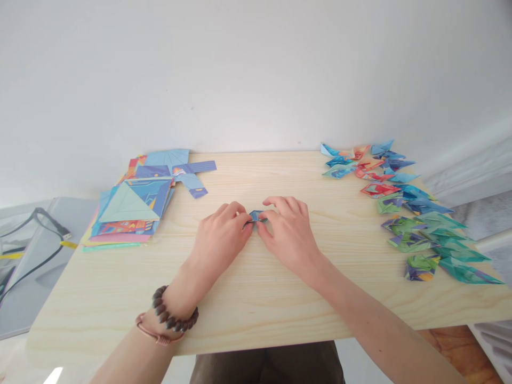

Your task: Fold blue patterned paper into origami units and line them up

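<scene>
A small piece of folded blue paper [256, 215] is pinched between my two hands, a little above or on the middle of the wooden table. My left hand [224, 234] grips its left end between thumb and fingers. On the other end, the thumb and index finger of my right hand [290, 232] close on it, with the remaining fingers curled beside. Much of the paper is hidden behind my fingertips. A dark bead bracelet and a copper-coloured bangle circle my left wrist.
Stacked colourful paper sheets [132, 200] lie on the left, with cut paper strips [196, 167] beside them. Several folded paper pieces [404, 232] stand in rows along the right side of the table [272, 298]. A wall rises behind; a black cable [52, 216] hangs at far left.
</scene>
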The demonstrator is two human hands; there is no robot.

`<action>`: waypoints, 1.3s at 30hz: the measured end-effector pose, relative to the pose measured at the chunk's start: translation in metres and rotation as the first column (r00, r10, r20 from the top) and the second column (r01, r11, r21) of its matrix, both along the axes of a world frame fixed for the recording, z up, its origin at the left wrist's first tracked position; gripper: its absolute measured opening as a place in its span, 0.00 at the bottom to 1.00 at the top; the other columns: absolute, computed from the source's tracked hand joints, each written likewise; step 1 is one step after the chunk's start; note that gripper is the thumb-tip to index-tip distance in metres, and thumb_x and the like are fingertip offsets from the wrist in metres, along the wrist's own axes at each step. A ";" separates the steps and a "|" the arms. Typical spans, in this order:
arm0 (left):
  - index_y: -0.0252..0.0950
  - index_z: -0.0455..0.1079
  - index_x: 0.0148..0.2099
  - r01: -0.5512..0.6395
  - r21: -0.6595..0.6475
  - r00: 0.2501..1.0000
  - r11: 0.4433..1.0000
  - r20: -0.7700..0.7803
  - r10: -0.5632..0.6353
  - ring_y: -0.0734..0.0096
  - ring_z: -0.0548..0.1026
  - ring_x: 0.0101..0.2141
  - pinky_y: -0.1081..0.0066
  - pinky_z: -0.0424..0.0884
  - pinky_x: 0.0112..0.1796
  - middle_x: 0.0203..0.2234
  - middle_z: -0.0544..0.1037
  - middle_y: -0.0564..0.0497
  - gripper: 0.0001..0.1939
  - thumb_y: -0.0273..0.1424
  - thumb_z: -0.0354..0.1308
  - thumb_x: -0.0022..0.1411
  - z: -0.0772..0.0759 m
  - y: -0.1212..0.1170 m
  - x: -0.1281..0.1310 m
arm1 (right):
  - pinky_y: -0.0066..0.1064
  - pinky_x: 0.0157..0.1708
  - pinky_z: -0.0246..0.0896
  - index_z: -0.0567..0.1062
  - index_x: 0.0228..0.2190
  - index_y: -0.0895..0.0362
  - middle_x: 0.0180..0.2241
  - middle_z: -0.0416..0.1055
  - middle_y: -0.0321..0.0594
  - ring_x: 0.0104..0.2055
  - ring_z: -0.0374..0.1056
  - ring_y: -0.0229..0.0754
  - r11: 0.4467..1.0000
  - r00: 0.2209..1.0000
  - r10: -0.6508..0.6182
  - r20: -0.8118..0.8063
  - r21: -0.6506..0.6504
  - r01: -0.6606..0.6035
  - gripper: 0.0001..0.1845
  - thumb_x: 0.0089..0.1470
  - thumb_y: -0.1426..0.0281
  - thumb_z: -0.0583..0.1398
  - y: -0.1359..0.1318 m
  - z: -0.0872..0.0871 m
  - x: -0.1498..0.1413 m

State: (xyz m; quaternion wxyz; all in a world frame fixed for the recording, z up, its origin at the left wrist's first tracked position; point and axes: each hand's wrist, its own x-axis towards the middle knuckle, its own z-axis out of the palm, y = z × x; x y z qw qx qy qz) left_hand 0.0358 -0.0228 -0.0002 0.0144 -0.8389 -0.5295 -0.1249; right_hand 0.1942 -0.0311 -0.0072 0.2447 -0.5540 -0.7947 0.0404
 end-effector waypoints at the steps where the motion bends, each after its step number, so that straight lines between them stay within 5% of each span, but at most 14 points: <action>1: 0.38 0.73 0.36 0.007 0.001 1.000 1.000 -0.011 -0.007 0.69 0.72 0.35 0.72 0.61 0.26 0.37 0.74 0.52 0.07 0.29 0.53 0.60 0.000 -0.001 0.001 | 0.41 0.48 0.49 0.76 0.31 0.57 0.46 0.68 0.40 0.49 0.59 0.46 1.000 1.000 0.005 0.019 -0.003 -0.005 0.09 0.55 0.71 0.56 -0.001 0.001 0.000; 7: 0.36 0.72 0.35 0.027 0.025 0.998 0.999 -0.053 -0.025 0.67 0.70 0.34 0.69 0.63 0.29 0.35 0.74 0.51 0.09 0.26 0.50 0.63 0.001 -0.005 0.006 | 0.44 0.49 0.47 0.77 0.25 0.56 0.46 0.68 0.40 0.49 0.58 0.47 0.999 0.998 -0.014 0.054 -0.050 0.016 0.12 0.55 0.71 0.54 -0.003 0.005 0.000; 15: 0.36 0.71 0.33 0.077 0.084 0.995 0.994 -0.068 -0.071 0.65 0.70 0.34 0.66 0.64 0.33 0.34 0.74 0.52 0.07 0.28 0.53 0.62 -0.002 -0.009 0.006 | 0.43 0.50 0.45 0.78 0.30 0.55 0.46 0.68 0.39 0.50 0.58 0.46 0.996 0.999 -0.038 0.032 -0.084 0.041 0.11 0.48 0.77 0.56 -0.006 0.004 0.002; 25: 0.37 0.71 0.34 0.079 0.095 0.997 0.992 -0.034 -0.076 0.67 0.69 0.33 0.66 0.63 0.33 0.34 0.74 0.53 0.06 0.28 0.53 0.61 -0.004 -0.008 0.006 | 0.45 0.51 0.46 0.79 0.31 0.54 0.53 0.63 0.41 0.55 0.53 0.49 0.990 0.998 -0.027 0.064 -0.136 0.035 0.11 0.54 0.72 0.55 -0.003 0.007 0.009; 33: 0.34 0.70 0.33 0.081 0.101 0.995 0.992 -0.061 -0.075 0.65 0.69 0.34 0.66 0.63 0.33 0.34 0.74 0.49 0.08 0.25 0.50 0.63 -0.005 -0.010 0.010 | 0.44 0.49 0.49 0.78 0.26 0.56 0.48 0.67 0.42 0.52 0.57 0.48 0.991 0.998 -0.026 0.049 -0.131 0.032 0.11 0.55 0.72 0.56 -0.002 0.007 0.006; 39: 0.35 0.69 0.39 0.089 -0.040 0.995 0.995 0.047 -0.087 0.66 0.70 0.36 0.68 0.65 0.35 0.36 0.73 0.48 0.08 0.29 0.49 0.64 -0.005 -0.004 0.006 | 0.43 0.49 0.53 0.76 0.30 0.57 0.48 0.65 0.44 0.50 0.58 0.48 0.994 1.000 0.011 -0.020 -0.108 -0.013 0.10 0.56 0.71 0.55 -0.003 0.002 0.010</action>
